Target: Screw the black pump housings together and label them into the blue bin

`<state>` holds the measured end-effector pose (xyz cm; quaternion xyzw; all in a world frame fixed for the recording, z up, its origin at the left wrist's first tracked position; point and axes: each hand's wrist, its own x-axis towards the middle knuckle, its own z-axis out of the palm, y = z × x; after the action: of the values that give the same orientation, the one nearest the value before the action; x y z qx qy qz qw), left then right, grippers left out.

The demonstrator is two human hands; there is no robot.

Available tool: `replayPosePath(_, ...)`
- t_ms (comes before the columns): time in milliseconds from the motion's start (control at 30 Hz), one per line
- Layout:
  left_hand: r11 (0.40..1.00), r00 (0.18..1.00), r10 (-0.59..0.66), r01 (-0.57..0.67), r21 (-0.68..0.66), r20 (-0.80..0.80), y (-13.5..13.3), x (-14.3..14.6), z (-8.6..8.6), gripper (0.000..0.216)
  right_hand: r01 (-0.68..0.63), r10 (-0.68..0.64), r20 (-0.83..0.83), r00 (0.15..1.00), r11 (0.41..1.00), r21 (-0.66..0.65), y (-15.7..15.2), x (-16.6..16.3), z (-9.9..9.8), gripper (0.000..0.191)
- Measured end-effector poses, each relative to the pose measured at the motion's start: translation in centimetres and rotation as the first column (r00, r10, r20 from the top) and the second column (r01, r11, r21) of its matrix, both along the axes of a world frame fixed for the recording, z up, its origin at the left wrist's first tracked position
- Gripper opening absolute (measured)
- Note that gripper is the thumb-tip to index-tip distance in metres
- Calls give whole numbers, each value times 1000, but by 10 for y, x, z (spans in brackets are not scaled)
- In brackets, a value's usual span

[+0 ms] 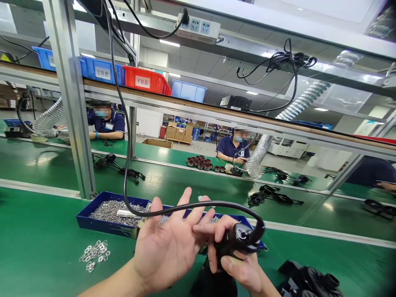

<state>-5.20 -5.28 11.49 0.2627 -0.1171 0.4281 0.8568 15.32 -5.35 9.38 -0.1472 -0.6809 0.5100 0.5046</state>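
My left hand is held up palm toward me, fingers spread and empty. Its fingertips touch my right hand, which is wrapped round a black tool with a thick black cable running from its top, arching left over my left hand and up to the overhead rail. Just behind both hands lies a shallow blue tray filled with small silver screws. A small pile of silver washers lies on the green mat to the left of my left forearm.
Black plastic parts lie at the lower right on the green bench. Beyond an aluminium post runs a green conveyor with black cable bundles. Two people in dark blue shirts sit across it. Coloured bins stand on the upper shelf.
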Motion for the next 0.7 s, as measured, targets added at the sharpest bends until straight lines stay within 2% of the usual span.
replayPosePath(233, 1000, 999, -16, 15, 12, 45, -1, 0, 1, 100, 6, -6, 11, 1000, 1000, 13, 0, 1, 0, 32)
replayPosePath(533, 997, 1000, -9, 10, 71, -14, -1, -2, 5, 104, 9, -9, 0, 1000, 1000, 25, -1, 0, 1, 30)
replayPosePath(700, 994, 999, -11, 15, 110, -39, -2, -3, 8, 86, 20, -20, 21, 1000, 1000, 13, -2, 0, 2, 34)
